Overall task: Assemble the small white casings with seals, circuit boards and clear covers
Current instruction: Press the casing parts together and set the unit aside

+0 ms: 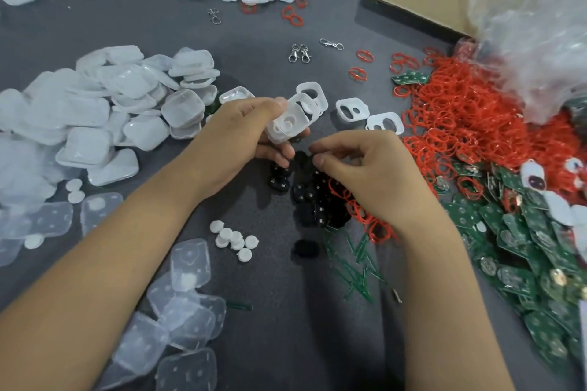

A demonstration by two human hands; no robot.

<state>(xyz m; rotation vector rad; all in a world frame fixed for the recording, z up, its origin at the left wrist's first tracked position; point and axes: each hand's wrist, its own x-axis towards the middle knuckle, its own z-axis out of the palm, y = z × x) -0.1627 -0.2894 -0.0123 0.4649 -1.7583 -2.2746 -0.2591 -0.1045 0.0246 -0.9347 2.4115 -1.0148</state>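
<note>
Left hand [251, 130] grips 1 white casing [287, 125] above the counter [152, 28], open side up. Right hand [355, 165] pinches sth tiny over the black parts [305, 197], can't tell what. Risk: piece slips, lost in clutter.

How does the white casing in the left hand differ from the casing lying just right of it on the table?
The held casing is gripped by the left hand and tilted above the table; the loose casing lies flat and untouched. The held casing shows a round raised feature inside; the loose casing shows open cutouts with the grey table visible through them. Both are small, white, rounded-square plastic.
</note>
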